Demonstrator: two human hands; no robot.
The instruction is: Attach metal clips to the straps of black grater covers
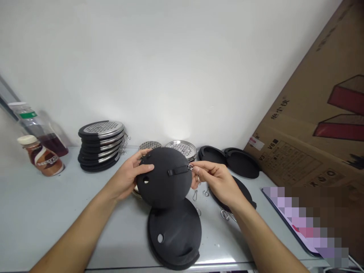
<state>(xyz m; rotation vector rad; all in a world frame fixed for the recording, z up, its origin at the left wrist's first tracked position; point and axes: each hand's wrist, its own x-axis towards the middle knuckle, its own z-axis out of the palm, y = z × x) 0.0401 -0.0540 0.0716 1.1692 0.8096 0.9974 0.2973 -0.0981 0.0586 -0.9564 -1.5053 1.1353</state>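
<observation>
A round black disc (165, 189) with a small hole and a strap-like slot is held up in front of me. My left hand (129, 172) grips its left edge, thumb on the near face. At its right edge, the fingers of my right hand (214, 178) pinch a small metal ring clip (190, 167) by the slot. Below the held disc, another black round cover (176, 231) with a hole lies on the table. Round perforated metal grater plates (182, 149) sit behind the disc, partly hidden.
At the left stands a stack of black-rimmed grater discs (102, 146) with clips, near a brown drink bottle (42, 157) and a larger bottle (52, 142). Black covers (243, 163) lie back right. Loose metal clips (224, 215), a tablet-like screen (290, 220) and a cardboard box (307, 113) are right.
</observation>
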